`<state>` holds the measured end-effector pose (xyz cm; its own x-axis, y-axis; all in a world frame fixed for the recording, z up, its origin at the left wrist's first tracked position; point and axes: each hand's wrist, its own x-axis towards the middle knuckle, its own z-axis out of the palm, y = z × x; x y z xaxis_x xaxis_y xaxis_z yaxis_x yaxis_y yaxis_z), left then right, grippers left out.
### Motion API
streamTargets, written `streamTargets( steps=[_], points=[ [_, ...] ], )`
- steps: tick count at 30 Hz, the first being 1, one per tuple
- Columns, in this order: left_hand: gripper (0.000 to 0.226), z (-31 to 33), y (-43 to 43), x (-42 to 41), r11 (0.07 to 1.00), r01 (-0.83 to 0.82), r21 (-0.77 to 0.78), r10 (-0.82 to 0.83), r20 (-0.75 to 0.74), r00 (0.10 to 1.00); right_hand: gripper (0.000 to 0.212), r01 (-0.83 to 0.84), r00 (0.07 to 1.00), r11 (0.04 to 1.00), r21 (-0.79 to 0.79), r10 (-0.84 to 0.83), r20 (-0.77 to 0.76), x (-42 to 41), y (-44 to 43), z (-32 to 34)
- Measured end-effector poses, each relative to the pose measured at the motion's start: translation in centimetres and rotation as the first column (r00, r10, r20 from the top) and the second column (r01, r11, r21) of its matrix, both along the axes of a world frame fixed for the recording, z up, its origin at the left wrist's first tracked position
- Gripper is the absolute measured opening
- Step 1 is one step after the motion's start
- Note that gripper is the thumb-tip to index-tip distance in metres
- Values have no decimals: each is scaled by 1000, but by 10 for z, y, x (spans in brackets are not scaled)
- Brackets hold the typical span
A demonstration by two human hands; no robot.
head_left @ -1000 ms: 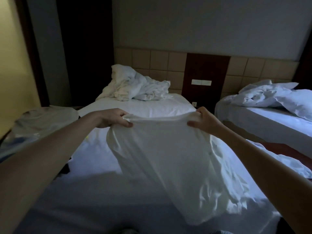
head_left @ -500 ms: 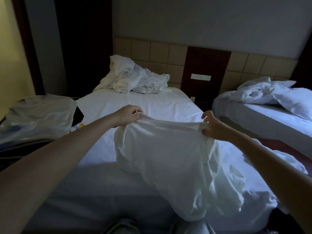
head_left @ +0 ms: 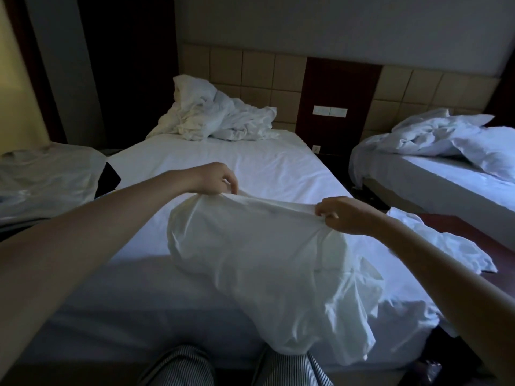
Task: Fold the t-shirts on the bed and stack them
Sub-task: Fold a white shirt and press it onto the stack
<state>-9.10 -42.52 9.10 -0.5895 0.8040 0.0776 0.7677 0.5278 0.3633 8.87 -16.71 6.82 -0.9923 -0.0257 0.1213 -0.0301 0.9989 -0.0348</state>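
A white t-shirt (head_left: pixel 259 263) hangs spread between my two hands above the near half of the bed (head_left: pixel 223 165). My left hand (head_left: pixel 216 179) pinches its top edge at the left, and my right hand (head_left: pixel 338 215) grips the same edge at the right. The cloth drapes down to the bed's front edge, its lower right part bunched and wrinkled. More white cloth (head_left: pixel 446 246) lies crumpled on the bed's right side, partly hidden behind my right arm.
A rumpled white duvet (head_left: pixel 217 118) is heaped at the head of the bed. A second bed (head_left: pixel 434 185) with bedding stands to the right across a narrow gap. A clear plastic bag (head_left: pixel 47 174) lies at the left. Striped trouser legs (head_left: pixel 178 369) touch the front edge.
Both hands have lowered the t-shirt toward the bed, and its lower part has settled at the front edge. The view has tilted down, showing the striped legs.
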Motion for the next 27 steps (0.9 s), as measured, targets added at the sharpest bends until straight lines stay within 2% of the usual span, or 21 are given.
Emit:
streamTargets(
  steps=[3,5,9,11,14,17,19,20,22,24,25,27],
  points=[
    [14,10,2,3,983,-34,-180,21,-74,997,15,60,997,995,-75,-57,43,7,10,3],
    [17,14,3,3,975,-47,-218,34,-64,997,2,94,996,986,-139,-92,21,10,19,4],
    [30,12,0,1,998,-59,-20,61,144,988,27,152,979,966,-209,-176,-101,15,37,1],
    [32,9,3,5,992,-51,118,27,192,981,32,142,964,932,-332,-206,-166,14,42,-5],
    [17,5,13,15,945,-73,318,-9,250,968,36,105,934,813,-573,-278,-224,10,43,-16],
    [30,1,19,14,898,-172,405,44,307,951,27,75,911,647,-759,-353,-211,2,41,-29],
    [18,-1,19,10,877,-281,390,211,213,954,22,83,895,584,-808,-400,-197,-2,38,-38],
    [9,-3,18,7,876,-309,370,282,126,951,30,85,891,593,-800,-405,-205,-3,34,-41],
    [17,-6,15,7,887,-279,367,305,-12,952,52,51,890,618,-785,-384,-244,-6,25,-42],
    [22,-9,12,10,861,-260,437,326,-83,942,61,61,883,648,-760,-390,-261,-10,21,-41],
    [24,-9,10,10,826,-282,488,378,-110,919,53,95,878,667,-739,-407,-254,-12,21,-41],
    [25,-9,8,9,747,-352,564,492,-112,864,15,238,861,716,-657,-468,-198,-14,27,-47]
  ],
)
